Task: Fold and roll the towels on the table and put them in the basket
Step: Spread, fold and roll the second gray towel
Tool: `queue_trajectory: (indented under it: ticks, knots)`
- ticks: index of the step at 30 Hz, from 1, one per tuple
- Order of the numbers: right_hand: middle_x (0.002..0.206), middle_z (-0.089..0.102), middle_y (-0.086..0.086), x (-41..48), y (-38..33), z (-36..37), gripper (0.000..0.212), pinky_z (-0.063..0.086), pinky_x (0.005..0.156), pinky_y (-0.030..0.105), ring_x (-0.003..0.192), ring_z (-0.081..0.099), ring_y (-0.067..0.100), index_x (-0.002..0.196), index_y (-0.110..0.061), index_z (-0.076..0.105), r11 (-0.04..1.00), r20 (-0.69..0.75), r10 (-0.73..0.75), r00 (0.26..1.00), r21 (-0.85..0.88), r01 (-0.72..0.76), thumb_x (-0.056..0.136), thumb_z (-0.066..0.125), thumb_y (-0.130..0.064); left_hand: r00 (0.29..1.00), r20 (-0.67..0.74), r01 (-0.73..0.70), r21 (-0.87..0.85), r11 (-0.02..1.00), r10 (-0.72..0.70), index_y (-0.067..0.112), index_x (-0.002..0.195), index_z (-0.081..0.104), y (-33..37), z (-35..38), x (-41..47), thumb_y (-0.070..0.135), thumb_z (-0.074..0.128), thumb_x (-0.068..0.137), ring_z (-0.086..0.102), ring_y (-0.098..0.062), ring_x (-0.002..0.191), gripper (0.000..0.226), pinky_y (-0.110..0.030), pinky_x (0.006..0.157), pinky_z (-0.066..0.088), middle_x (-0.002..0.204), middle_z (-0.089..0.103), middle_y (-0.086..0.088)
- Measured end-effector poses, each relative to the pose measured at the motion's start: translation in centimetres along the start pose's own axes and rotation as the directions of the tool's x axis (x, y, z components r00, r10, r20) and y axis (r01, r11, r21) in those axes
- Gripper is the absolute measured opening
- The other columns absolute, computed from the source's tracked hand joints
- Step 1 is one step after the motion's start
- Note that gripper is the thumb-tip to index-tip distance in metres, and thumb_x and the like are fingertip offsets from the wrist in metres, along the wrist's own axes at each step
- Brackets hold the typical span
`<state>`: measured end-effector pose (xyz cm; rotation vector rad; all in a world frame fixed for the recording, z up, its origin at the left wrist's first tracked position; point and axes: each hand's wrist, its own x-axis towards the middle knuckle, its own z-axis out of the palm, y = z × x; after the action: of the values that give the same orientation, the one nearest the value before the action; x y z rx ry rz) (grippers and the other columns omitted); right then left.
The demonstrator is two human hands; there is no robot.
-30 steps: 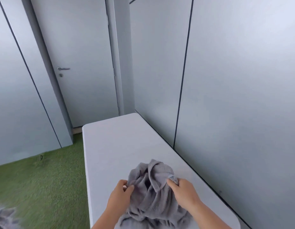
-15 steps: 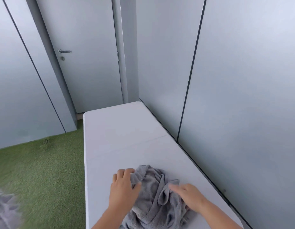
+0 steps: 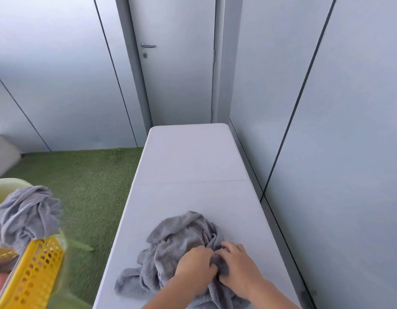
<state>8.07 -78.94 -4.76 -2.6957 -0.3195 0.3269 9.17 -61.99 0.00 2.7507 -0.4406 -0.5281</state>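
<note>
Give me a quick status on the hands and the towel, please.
Left hand and right hand both gripping gray towel. Towel crumpled on white table, unfolded. Yellow basket off left, beside table.

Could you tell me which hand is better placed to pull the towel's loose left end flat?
Probably the left hand: it grips the towel nearer that trailing end; the right hand grips farther right.
</note>
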Motion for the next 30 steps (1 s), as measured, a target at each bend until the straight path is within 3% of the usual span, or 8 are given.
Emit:
queue_trajectory:
  ticks: [4,8,11,15,18,21,26,30]
  knots:
    - [0.094,0.058,-0.020,1.7,-1.1,-1.1,0.016,0.047,0.078,0.029,0.095,0.048,0.008,0.079,-0.027,0.058,0.958,-0.211,-0.133,0.969,0.222,0.179,0.066,0.059,-0.035,0.980,-0.149,0.056,-0.441,0.896,-0.135,0.028,0.072,0.042,-0.4,-2.7,-1.9,0.022,0.046,0.088,0.051,-0.009,0.075,0.017,-0.031,0.069,0.044,0.078,0.056,0.007]
    - [0.066,0.050,-0.008,3.7,-2.9,-4.7,0.027,0.037,0.059,0.029,0.065,0.042,0.009,0.067,-0.022,0.040,0.947,-0.200,-0.122,0.972,0.269,0.174,0.067,0.062,-0.036,0.908,-0.269,0.062,-0.671,0.739,-0.321,0.027,0.078,0.052,-1.9,-7.4,-3.4,0.014,0.043,0.091,0.050,-0.007,0.068,0.021,-0.032,0.066,0.042,0.074,0.057,0.007]
    - [0.060,0.047,-0.009,4.9,-3.5,-6.9,0.026,0.032,0.053,0.022,0.059,0.041,0.010,0.068,-0.030,0.038,0.967,-0.162,-0.143,0.977,0.189,0.172,0.071,0.064,-0.035,0.906,-0.339,0.004,-0.592,0.806,-0.253,0.026,0.086,0.059,-3.8,-10.6,-4.6,0.026,0.058,0.089,0.057,-0.010,0.072,0.003,-0.032,0.068,0.047,0.077,0.065,0.006]
    - [0.074,0.052,-0.014,6.3,-3.3,-8.9,0.013,0.039,0.059,0.029,0.079,0.045,0.013,0.076,-0.031,0.047,0.985,-0.233,-0.166,0.958,-0.087,0.150,0.080,0.059,-0.031,0.957,-0.246,0.046,-0.404,0.914,-0.157,0.029,0.084,0.054,-7.0,-13.8,-6.5,0.055,0.079,0.071,0.055,-0.008,0.061,0.039,-0.025,0.055,0.043,0.074,0.066,0.008]
    - [0.073,0.054,-0.008,6.3,-1.8,-10.1,0.013,0.033,0.056,0.033,0.085,0.045,0.019,0.071,-0.028,0.043,0.985,-0.266,-0.035,0.963,-0.175,-0.013,0.079,0.054,-0.028,0.955,-0.260,0.094,-0.191,0.977,-0.143,0.028,0.079,0.050,-10.6,-16.0,-7.2,0.059,0.078,0.069,0.053,-0.009,0.058,0.043,-0.029,0.055,0.039,0.069,0.062,0.004]
    - [0.071,0.053,-0.005,5.5,-0.7,-11.6,0.009,0.034,0.057,0.032,0.084,0.045,0.018,0.076,-0.023,0.053,0.973,-0.299,0.061,0.952,-0.196,-0.124,0.077,0.058,-0.030,0.939,-0.306,0.157,-0.026,0.987,-0.157,0.024,0.071,0.048,-14.5,-17.9,-7.7,0.054,0.072,0.075,0.052,-0.010,0.055,0.039,-0.030,0.053,0.037,0.063,0.059,0.003]
    - [0.067,0.042,-0.006,4.3,-0.9,-14.6,0.015,0.028,0.050,0.029,0.079,0.043,0.019,0.065,-0.019,0.047,0.967,-0.427,0.118,0.896,-0.157,-0.202,0.077,0.055,-0.017,0.874,-0.449,0.267,0.131,0.955,-0.183,0.022,0.065,0.047,-19.8,-20.8,-7.2,0.030,0.062,0.080,0.054,-0.012,0.053,0.023,-0.027,0.045,0.034,0.056,0.056,0.004]
    - [0.076,0.050,-0.009,3.6,-3.5,-17.0,0.014,0.038,0.061,0.031,0.081,0.048,0.015,0.065,-0.021,0.057,0.999,-0.495,0.041,0.868,0.002,-0.046,0.076,0.048,-0.017,0.825,-0.545,0.225,0.072,0.972,-0.151,0.022,0.059,0.047,-20.5,-22.6,-5.7,0.018,0.062,0.078,0.054,-0.015,0.051,0.024,-0.026,0.044,0.035,0.053,0.055,0.003]
